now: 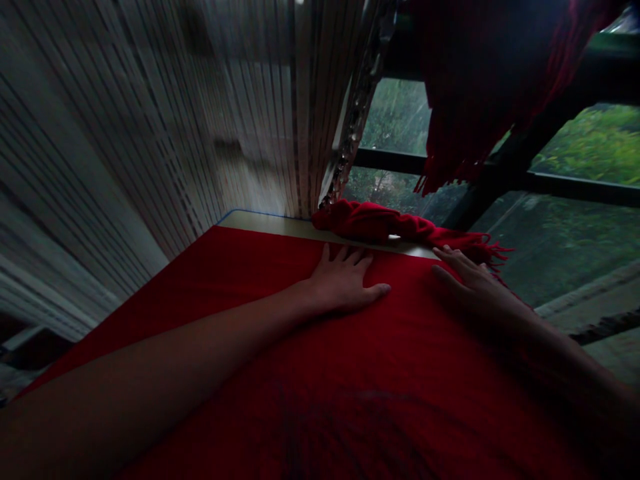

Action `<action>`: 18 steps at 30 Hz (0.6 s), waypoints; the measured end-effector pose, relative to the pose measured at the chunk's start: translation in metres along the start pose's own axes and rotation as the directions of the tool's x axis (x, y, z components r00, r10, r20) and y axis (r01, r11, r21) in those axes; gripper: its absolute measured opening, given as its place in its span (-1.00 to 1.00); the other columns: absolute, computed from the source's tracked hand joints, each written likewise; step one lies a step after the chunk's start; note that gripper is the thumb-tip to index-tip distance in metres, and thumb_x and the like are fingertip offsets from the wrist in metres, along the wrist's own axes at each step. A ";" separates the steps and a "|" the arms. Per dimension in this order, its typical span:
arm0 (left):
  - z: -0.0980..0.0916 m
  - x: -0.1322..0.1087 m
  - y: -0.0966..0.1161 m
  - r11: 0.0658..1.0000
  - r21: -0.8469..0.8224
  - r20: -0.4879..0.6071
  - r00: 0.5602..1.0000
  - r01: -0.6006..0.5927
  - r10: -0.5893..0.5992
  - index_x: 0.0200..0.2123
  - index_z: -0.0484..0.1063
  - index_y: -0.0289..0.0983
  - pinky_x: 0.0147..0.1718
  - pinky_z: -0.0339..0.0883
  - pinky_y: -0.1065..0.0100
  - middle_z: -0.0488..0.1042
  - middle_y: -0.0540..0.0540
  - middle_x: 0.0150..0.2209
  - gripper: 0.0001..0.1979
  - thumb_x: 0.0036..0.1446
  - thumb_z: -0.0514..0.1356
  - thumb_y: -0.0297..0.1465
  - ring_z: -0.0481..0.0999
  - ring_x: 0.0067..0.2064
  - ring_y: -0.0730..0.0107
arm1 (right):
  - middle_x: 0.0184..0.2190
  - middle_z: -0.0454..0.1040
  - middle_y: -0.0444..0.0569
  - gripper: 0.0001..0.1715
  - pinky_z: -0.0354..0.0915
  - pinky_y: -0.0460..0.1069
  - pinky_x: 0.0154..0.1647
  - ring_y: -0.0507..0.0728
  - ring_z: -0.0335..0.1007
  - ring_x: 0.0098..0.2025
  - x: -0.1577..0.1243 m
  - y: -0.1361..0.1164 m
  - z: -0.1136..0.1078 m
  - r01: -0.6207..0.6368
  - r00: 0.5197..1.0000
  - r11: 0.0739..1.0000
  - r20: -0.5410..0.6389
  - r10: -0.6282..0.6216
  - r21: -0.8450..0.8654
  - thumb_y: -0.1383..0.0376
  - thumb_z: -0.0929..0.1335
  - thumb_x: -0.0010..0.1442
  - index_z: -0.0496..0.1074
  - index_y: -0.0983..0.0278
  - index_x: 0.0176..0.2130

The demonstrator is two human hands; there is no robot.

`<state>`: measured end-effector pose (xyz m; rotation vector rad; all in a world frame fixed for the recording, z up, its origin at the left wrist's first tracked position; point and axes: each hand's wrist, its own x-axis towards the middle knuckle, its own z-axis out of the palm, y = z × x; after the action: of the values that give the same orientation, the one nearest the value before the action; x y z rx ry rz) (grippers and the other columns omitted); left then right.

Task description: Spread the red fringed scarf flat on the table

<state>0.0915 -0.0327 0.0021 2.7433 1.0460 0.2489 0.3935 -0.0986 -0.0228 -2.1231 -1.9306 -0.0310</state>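
Note:
A red cloth (280,373) is spread over a table, its far edge stopping short of the pale tabletop border (265,222). My left hand (343,277) lies flat on the cloth near that edge, fingers spread and thumb out to the right. Over the cloth's right side is my right hand (465,277), fingers stretched out and holding nothing; whether it presses on the cloth I cannot tell. Just beyond both hands a bunched red fringed scarf (390,223) lies along the far edge, its fringe (495,250) hanging near my right fingertips.
A string curtain (200,113) hangs along the left and far sides. At upper right a dark red fringed cloth (480,100) hangs before windows with dark frames (510,160). Greenery shows outside. Dark items (35,347) sit at lower left. The light is dim.

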 end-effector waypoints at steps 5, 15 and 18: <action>-0.001 -0.001 0.001 1.000 0.008 0.000 1.000 -0.002 0.002 0.50 0.04 -0.25 0.43 -0.42 -0.32 -0.03 -0.17 0.54 -0.10 0.32 -0.19 0.21 -0.11 0.54 -0.07 | 0.53 -0.03 0.19 -0.11 -0.22 0.54 0.47 0.39 -0.18 0.55 0.000 -0.001 -0.002 -0.015 0.999 1.000 0.038 0.014 0.020 -0.19 0.04 0.39 0.13 0.22 0.44; -0.001 0.000 0.001 1.000 0.020 0.006 1.000 0.006 -0.006 0.50 0.05 -0.22 0.44 -0.40 -0.30 -0.05 -0.14 0.55 -0.10 0.32 -0.21 0.22 -0.15 0.54 -0.06 | 0.54 -0.07 0.14 -0.10 -0.23 0.52 0.48 0.37 -0.19 0.56 0.000 -0.002 -0.003 -0.023 1.000 1.000 0.015 0.023 0.004 -0.20 0.02 0.39 0.11 0.21 0.46; -0.002 0.000 0.002 1.000 0.018 0.015 1.000 0.007 -0.008 0.50 0.03 -0.25 0.43 -0.42 -0.32 -0.06 -0.16 0.55 -0.09 0.32 -0.20 0.21 -0.14 0.54 -0.08 | 0.54 -0.05 0.16 -0.09 -0.20 0.53 0.47 0.39 -0.17 0.55 0.001 0.005 0.002 -0.012 0.999 1.000 0.030 0.012 -0.011 -0.22 0.02 0.40 0.12 0.22 0.46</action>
<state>0.0919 -0.0339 0.0041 2.7517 1.0593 0.2180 0.3979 -0.0974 -0.0255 -2.1535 -1.9384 -0.0072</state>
